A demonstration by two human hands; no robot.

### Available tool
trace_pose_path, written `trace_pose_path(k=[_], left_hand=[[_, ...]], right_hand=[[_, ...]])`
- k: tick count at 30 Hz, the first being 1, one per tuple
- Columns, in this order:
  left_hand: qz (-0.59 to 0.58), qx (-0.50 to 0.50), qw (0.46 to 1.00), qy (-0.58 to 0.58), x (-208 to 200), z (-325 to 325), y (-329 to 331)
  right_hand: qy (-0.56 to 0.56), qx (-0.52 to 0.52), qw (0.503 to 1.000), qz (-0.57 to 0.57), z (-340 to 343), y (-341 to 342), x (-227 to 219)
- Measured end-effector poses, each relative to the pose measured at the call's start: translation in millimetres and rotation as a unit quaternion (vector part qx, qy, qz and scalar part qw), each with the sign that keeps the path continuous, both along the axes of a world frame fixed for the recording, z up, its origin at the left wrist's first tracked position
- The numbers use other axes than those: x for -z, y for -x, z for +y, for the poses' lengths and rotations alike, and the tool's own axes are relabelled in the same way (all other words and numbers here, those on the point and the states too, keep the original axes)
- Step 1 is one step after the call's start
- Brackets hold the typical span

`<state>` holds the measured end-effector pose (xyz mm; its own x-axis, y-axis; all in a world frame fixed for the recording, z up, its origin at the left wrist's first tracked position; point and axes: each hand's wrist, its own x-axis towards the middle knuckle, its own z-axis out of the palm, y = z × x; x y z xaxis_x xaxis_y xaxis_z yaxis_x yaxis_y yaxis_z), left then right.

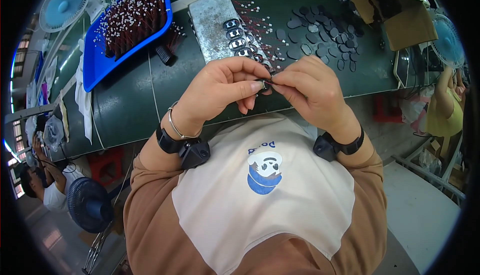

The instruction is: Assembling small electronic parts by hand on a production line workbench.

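Note:
Close in front of my body, my left hand (227, 84) pinches a small black oval housing (265, 86) between thumb and fingers. My right hand (315, 87) meets it there, thumb and forefinger pressed together at the housing's edge; a bit of thin red wire seems to show between them, but the fingertips hide most of it. Just beyond my hands, several black oval housings with pale insides (235, 34) stand in a row on a worn metal plate (210, 22). Thin red wires with white connectors (256, 23) fan out along its right side.
A blue tray (91, 75) full of bundled wires stands at the left, with a loose wire bundle (165, 55) beside it. Many dark oval covers (325, 36) lie scattered at the right on the green table (122, 110). An opened cardboard box (410, 27) is at the far right.

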<state>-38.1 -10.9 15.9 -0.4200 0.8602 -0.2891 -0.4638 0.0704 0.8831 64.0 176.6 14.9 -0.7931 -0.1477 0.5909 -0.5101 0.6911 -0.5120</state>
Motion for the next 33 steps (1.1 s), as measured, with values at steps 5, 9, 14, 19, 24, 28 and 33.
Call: trace_pose_path(k=[5, 9, 14, 19, 24, 28, 33], left_hand=[[-0.011, 0.021, 1.0, 0.004, 2.3, 5.5, -6.7], [0.01, 0.024, 1.0, 0.005, -1.6, 10.2, -11.7], [0.057, 0.032, 0.998, 0.021, -6.1, 13.7, -15.5], [0.053, 0.025, 0.998, 0.016, -8.3, 14.4, -19.3], [0.018, 0.045, 0.999, 0.015, -5.6, 14.1, -18.8], [-0.026, 0.034, 0.999, -0.003, -5.2, 12.9, -20.1], [-0.071, 0.026, 0.997, -0.014, -3.2, 12.2, -22.2]], right_hand=[[-0.002, -0.009, 1.0, 0.002, 3.3, -8.8, 0.8], [0.01, -0.01, 1.0, -0.002, 4.8, -13.7, 1.9], [0.016, -0.018, 1.0, -0.009, 6.7, -18.1, 1.8], [0.033, -0.02, 0.999, 0.005, 7.4, -21.4, 2.1], [-0.006, -0.022, 0.999, 0.033, 9.5, -24.1, 2.2], [-0.037, -0.038, 0.996, 0.075, 8.9, -23.4, 2.0], [-0.064, -0.04, 0.992, 0.105, 8.0, -24.2, 4.1]])
